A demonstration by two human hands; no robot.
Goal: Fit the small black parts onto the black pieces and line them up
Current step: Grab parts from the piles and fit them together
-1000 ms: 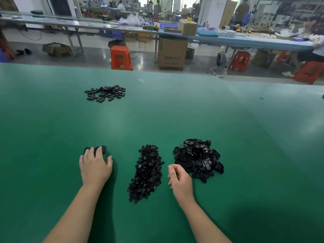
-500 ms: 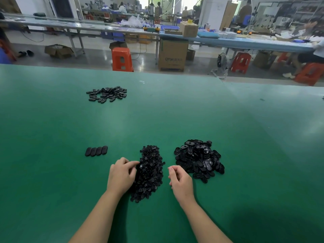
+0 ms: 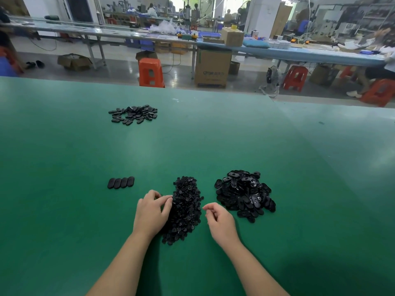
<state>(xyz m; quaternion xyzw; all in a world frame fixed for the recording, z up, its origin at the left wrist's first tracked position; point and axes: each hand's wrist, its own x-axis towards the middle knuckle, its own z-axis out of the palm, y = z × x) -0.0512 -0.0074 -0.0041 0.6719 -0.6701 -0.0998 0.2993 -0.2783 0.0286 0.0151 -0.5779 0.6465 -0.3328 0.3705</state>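
A long pile of small black parts [image 3: 188, 210] lies on the green table in front of me. To its right sits a heap of larger black oval pieces [image 3: 243, 195]. My left hand [image 3: 152, 212] is at the left edge of the small-parts pile, its curled fingertips touching the parts; whether it pinches one is hidden. My right hand [image 3: 220, 221] hovers between the two piles with loosely curled fingers and nothing visible in them. A neat row of several oval pieces [image 3: 120, 182] lies side by side to the left.
A spread-out group of black oval pieces [image 3: 133, 114] lies further back on the left of the green table [image 3: 213, 135]. Beyond the table's far edge are an orange stool [image 3: 150, 71], cardboard boxes and long workbenches.
My left hand left the row of oval pieces and moved right to the small-parts pile, where its fingers now dig at the edge. My right hand has barely moved.
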